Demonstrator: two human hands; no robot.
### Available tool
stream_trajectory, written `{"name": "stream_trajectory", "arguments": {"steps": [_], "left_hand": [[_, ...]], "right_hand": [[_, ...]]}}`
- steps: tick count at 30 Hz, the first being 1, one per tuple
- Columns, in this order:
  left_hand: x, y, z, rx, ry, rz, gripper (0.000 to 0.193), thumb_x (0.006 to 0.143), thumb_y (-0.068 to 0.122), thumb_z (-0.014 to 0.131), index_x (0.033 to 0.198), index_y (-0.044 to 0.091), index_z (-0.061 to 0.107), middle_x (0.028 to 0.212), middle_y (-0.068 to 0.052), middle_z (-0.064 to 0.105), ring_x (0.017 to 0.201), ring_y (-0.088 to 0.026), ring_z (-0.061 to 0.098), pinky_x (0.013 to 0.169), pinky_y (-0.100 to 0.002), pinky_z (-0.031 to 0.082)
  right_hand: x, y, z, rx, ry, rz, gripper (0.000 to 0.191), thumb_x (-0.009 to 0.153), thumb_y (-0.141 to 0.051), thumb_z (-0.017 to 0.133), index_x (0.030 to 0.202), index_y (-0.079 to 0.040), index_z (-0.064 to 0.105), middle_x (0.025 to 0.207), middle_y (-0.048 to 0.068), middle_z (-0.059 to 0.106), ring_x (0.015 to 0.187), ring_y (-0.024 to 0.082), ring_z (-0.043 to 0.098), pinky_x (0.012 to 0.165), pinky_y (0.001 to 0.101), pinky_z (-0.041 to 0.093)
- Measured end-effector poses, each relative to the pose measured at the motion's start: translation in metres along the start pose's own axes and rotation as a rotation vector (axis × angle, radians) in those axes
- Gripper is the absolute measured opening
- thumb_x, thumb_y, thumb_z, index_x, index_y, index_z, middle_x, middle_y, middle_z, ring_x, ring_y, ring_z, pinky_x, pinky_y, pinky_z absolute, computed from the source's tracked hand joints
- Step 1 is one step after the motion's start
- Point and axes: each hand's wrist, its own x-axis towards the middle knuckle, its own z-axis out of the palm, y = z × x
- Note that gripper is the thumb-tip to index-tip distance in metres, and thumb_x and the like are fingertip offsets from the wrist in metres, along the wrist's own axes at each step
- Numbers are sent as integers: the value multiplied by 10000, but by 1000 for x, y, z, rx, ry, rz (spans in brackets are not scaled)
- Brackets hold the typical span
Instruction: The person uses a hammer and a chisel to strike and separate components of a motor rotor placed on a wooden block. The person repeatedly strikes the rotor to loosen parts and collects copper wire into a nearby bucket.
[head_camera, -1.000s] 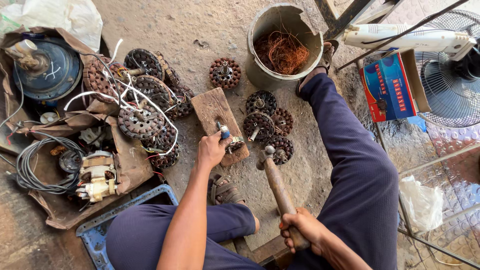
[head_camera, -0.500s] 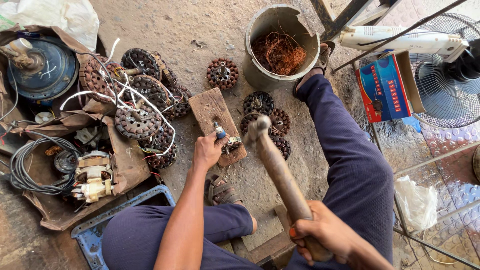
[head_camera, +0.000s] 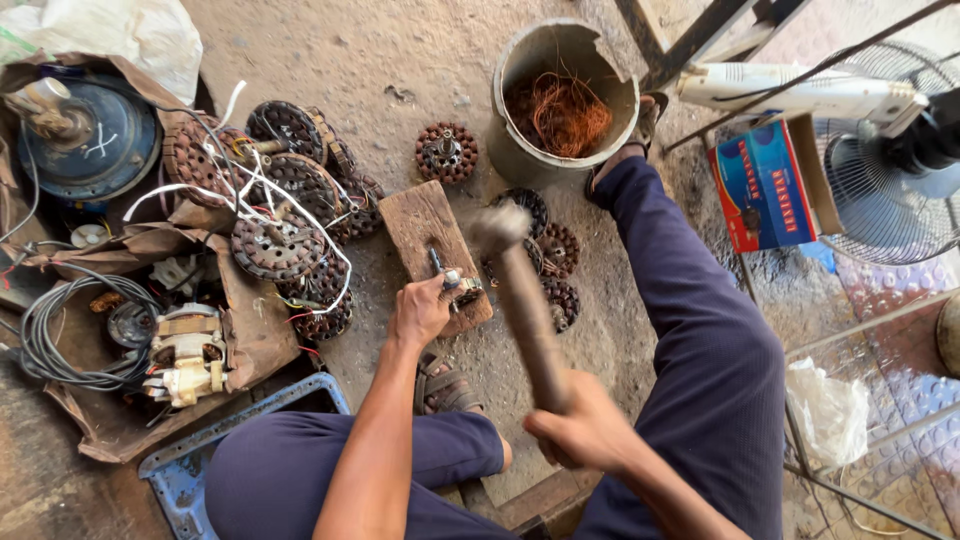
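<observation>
While the left hand pins a small metal part against the wooden block on the floor, steadying it, the right hand grips a hammer, its head blurred just right of the part.

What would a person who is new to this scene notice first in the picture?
The blurred wooden-handled hammer stands out at the centre, gripped by the right hand above a worn wooden block, where the left hand steadies a small metal part. Behind it, a cracked grey bucket holds tangled copper wire. At left lies a heap of round, rusty motor cores with white wires.
</observation>
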Motion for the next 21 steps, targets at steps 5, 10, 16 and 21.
{"name": "stream_trajectory", "arguments": {"steps": [5, 10, 16, 21], "left_hand": [[2, 24, -16, 152, 149, 150, 313, 966, 341, 674, 1246, 204, 706, 863, -187, 752, 748, -353, 745, 622, -488, 601], [0, 29, -15, 106, 99, 140, 319, 943, 198, 639, 1252, 223, 713, 894, -191, 756, 754, -372, 742, 667, -489, 598], [-1, 34, -15, 67, 154, 211, 203, 929, 218, 689, 1120, 166, 735, 881, -213, 746, 766, -403, 721, 621, -510, 592], [7, 49, -37, 213, 65, 141, 226, 976, 131, 549, 1140, 205, 687, 847, -143, 752, 689, -275, 748, 561, -397, 618]], "right_hand": [[-14, -27, -31, 8, 6, 133, 290, 730, -153, 780, 918, -32, 596, 656, 72, 620, 503, 159, 600, 459, 327, 502], [-97, -82, -77, -300, 24, -791, 142, 790, -151, 725, 887, -116, 627, 690, 42, 611, 678, 168, 615, 629, 360, 472], [20, 42, -33, -250, 271, -941, 397, 834, -231, 689, 1146, 2, 610, 1041, 115, 568, 975, 241, 561, 826, 376, 523], [40, 148, -43, 174, -127, 157, 227, 704, -74, 692, 908, -63, 592, 637, 74, 565, 531, 238, 535, 473, 393, 457]]}}
